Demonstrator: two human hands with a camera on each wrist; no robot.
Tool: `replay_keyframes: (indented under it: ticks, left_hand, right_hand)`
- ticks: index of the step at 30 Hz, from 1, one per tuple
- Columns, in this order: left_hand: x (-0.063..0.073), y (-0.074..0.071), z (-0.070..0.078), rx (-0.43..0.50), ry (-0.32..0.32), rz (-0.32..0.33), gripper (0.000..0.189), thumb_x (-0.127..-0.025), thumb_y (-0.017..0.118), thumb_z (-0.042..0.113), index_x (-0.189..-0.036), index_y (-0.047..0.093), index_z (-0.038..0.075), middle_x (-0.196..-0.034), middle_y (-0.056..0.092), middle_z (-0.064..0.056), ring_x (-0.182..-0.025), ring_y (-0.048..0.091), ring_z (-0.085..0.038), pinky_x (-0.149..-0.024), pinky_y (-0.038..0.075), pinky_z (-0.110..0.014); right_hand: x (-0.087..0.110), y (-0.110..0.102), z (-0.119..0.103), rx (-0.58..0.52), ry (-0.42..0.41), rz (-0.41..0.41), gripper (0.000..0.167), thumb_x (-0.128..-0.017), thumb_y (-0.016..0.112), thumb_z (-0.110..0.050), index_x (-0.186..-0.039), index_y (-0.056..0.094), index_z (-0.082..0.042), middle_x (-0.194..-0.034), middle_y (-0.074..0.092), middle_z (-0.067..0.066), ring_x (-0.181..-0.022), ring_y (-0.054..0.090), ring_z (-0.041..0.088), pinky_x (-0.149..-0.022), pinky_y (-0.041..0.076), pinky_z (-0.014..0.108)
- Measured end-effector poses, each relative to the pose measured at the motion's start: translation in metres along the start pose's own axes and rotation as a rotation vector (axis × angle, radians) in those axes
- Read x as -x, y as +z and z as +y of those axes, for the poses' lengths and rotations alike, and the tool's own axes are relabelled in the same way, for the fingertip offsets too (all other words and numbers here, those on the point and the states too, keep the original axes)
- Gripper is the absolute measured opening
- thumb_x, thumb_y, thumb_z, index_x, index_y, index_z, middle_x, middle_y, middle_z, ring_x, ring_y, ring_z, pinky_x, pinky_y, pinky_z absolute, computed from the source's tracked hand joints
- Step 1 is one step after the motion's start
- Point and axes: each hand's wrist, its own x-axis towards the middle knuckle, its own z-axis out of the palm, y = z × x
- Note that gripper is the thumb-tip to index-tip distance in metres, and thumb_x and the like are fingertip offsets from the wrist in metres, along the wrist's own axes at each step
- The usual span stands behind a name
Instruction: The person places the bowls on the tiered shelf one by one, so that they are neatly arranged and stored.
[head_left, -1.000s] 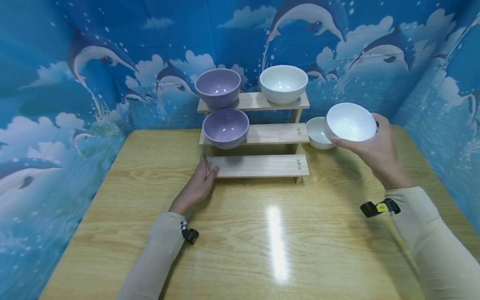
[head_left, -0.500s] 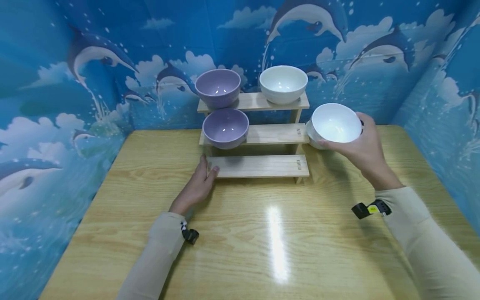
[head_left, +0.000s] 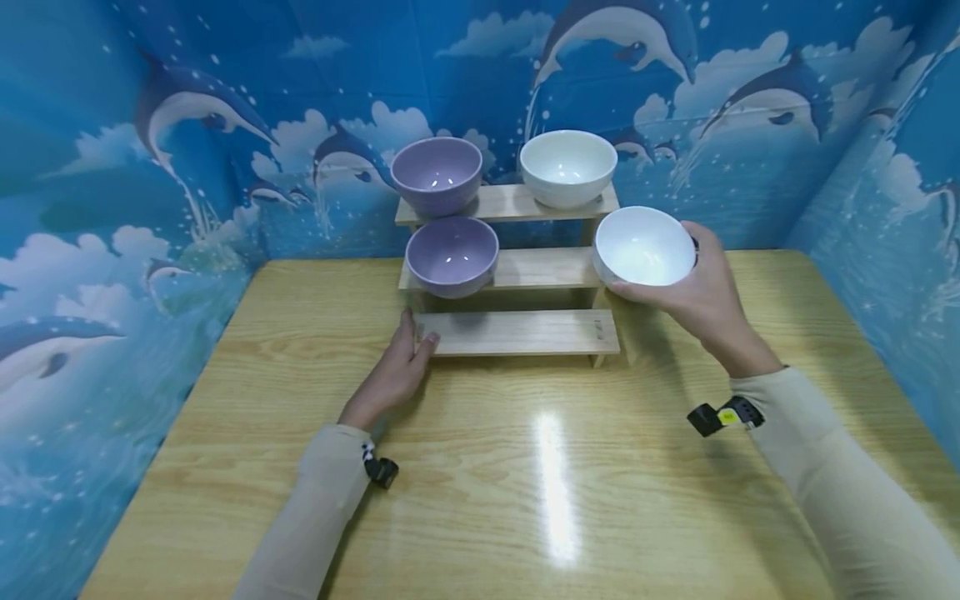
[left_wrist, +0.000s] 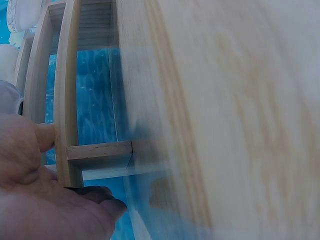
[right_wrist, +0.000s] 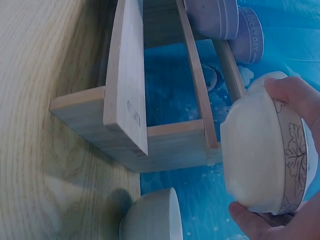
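My right hand point(head_left: 708, 287) grips a white bowl point(head_left: 643, 247) by its side, thumb at the front and fingers behind. The bowl overlaps the right end of the middle shelf in the head view. In the right wrist view its band of grey leaf pattern point(right_wrist: 296, 162) shows. My left hand point(head_left: 393, 367) holds the left end of the lowest shelf of a three-step wooden stand point(head_left: 517, 333), thumb over the front corner. In the left wrist view, the thumb and fingers lie on either side of the plank point(left_wrist: 67, 90).
A purple bowl point(head_left: 437, 171) and a white bowl point(head_left: 567, 171) stand on the top shelf. Another purple bowl point(head_left: 452, 260) sits at the middle shelf's left. Beside the stand, a further white bowl point(right_wrist: 152, 217) rests on the wooden table point(head_left: 465, 500). Dolphin-print cloth point(head_left: 480, 75) surrounds the table.
My right hand has carried the white bowl leftward to the middle shelf's right end; it now hides the white bowl on the table in the head view. My left hand has stayed put.
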Motion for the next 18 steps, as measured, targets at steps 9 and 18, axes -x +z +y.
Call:
replay_keyframes:
  ticks: [9,18]
  left_hand:
    - [0.000,0.000,0.000,-0.004,0.005,0.000,0.078,-0.111,0.030,0.040,-0.156,-0.014,-0.006,-0.165,-0.008,-0.027,-0.154,0.000,-0.036,-0.125,0.004,-0.048]
    - [0.000,0.000,0.000,-0.007,-0.002,-0.002,0.079,-0.111,0.030,0.041,-0.156,-0.014,-0.006,-0.165,-0.009,-0.026,-0.153,0.000,-0.036,-0.125,0.004,-0.048]
  right_hand:
    - [0.001,0.008,-0.006,0.005,-0.011,-0.031,0.119,-0.071,0.094,-0.037,-0.160,0.019,-0.010,-0.157,0.030,0.018,-0.136,0.040,0.041,-0.104,0.044,0.063]
    - [0.000,0.016,-0.009,-0.014,-0.031,-0.053,0.118,-0.072,0.094,-0.037,-0.160,0.020,-0.010,-0.155,0.032,0.017,-0.135,0.042,0.039,-0.103,0.045,0.062]
